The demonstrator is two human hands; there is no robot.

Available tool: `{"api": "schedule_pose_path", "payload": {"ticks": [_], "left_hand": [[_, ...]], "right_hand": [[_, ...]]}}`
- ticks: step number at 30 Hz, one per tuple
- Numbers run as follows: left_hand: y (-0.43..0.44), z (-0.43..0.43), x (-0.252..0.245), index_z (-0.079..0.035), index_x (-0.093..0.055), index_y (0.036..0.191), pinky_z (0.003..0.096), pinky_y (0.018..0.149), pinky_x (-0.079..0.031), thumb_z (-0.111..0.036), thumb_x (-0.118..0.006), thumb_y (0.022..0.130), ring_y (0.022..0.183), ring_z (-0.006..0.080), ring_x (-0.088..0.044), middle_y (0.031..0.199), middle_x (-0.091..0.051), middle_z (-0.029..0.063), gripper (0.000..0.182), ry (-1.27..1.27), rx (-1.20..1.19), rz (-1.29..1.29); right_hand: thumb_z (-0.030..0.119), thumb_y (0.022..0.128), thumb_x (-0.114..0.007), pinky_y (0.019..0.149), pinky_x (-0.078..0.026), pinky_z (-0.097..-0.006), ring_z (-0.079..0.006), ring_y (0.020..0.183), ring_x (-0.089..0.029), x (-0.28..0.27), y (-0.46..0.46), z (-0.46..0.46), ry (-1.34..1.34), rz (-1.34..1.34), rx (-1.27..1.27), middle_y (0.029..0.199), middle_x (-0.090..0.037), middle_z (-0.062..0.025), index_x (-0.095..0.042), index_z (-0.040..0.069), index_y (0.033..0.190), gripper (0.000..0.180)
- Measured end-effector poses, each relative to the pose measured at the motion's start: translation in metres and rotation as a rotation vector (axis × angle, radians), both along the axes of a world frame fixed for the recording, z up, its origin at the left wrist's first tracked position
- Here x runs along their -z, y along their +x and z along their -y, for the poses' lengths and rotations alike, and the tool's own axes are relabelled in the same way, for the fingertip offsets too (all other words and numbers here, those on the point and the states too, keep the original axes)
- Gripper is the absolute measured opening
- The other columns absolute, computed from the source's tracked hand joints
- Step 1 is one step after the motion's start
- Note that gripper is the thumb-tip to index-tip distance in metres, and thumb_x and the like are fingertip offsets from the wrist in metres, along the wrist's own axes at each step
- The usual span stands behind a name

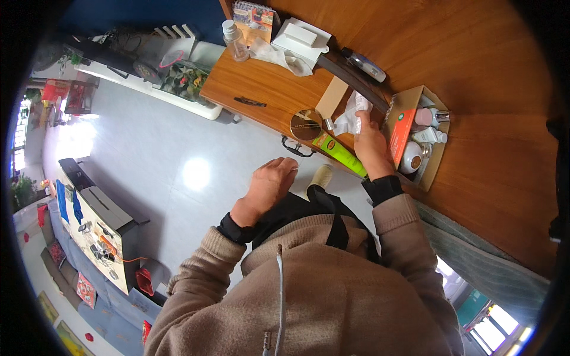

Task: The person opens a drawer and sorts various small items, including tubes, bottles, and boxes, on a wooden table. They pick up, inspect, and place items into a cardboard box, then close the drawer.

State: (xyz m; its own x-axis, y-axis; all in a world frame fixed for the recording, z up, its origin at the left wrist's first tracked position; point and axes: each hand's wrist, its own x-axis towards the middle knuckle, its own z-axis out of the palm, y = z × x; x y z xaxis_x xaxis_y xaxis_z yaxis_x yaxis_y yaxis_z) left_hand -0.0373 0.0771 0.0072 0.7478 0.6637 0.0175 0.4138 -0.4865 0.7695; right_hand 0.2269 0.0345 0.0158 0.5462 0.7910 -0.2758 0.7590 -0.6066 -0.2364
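Note:
My right hand is over the wooden cabinet top, its fingers around a pale pink-white bottle or tube. A crumpled white tissue or wrapper lies against that item. Just left of the hand lie a bright green squeeze tube and a round, shiny gold-brown compact or lid. To its right stands an open cardboard box of cosmetic bottles and jars. My left hand hovers in front of the cabinet with its fingers curled inward; whether anything is in them is hidden.
A clear bottle with a white cap, a spiral desk calendar and a white box stand at the back. A dark hair clip lies nearer the front edge. A dark strip crosses behind my right hand.

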Motion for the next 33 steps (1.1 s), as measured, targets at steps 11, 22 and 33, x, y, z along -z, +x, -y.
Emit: {"api": "schedule_pose_path", "payload": {"ticks": [11,22,33], "left_hand": [[0.129,-0.017,0.001,-0.004,-0.066,0.094,0.0373,0.077,-0.048,-0.014,-0.058,0.081,0.096,0.0263,-0.059,0.1,-0.063,0.01,0.018,0.671,0.281,-0.345],[0.177,-0.05,0.019,-0.009,-0.068,0.1,0.0359,0.086,-0.039,-0.017,-0.062,0.078,0.098,0.0243,-0.056,0.099,-0.063,0.0076,0.024,1.031,0.782,-0.739],[0.124,-0.026,-0.066,-0.005,-0.058,0.102,0.0271,0.069,-0.053,-0.003,-0.064,0.087,0.082,0.0184,-0.066,0.091,-0.065,0.0067,0.016,-0.309,0.289,0.178]], "right_hand": [[0.007,0.086,-0.056,0.084,-0.048,-0.0463,-0.0403,0.098,-0.061,-0.041,-0.01,0.05,0.363,0.036,-0.168,0.107,-0.062,-0.0268,-0.053,0.013,0.13,0.044],[0.009,0.089,-0.052,0.07,-0.056,-0.0414,-0.0352,0.091,-0.064,0.009,-0.011,0.032,0.043,0.093,-0.106,0.118,-0.052,-0.0225,-0.055,0.006,0.123,0.034],[0.011,0.09,-0.062,0.074,-0.052,-0.0407,-0.0316,0.088,-0.066,-0.071,-0.024,0.079,0.715,-0.23,-0.095,0.098,-0.064,-0.0192,-0.054,0.001,0.12,0.033]]}}
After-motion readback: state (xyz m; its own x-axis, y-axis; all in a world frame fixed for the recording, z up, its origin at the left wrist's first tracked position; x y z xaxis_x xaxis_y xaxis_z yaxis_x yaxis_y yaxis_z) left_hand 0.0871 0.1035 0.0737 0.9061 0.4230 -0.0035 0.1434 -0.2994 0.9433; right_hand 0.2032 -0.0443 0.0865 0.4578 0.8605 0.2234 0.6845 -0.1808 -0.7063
